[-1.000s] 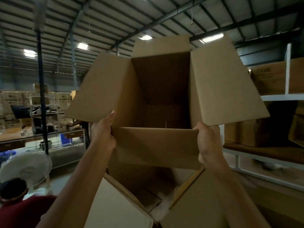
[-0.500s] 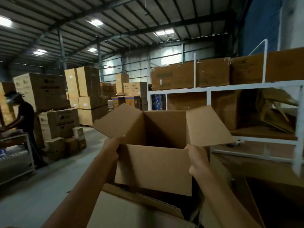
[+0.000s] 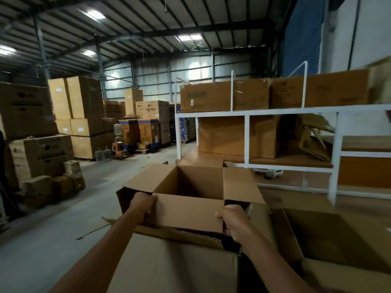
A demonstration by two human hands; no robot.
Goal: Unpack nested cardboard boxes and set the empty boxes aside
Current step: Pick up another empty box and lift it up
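Ahead of me a grey concrete floor (image 3: 42,240) runs to stacked cartons (image 3: 78,98); on my right a white metal rack (image 3: 275,112) carries boxes (image 3: 224,96), under a corrugated roof (image 3: 211,9) with skylights (image 3: 96,14).

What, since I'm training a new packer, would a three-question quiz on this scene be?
1. True or false: the left hand and right hand both grip the small box.
2. The white rack stands: A) beyond the small box, to the right; B) to its left; C) under it.
3. Fill in: the small box's top flaps are ____.
Key: 1 true; 2 A; 3 open.
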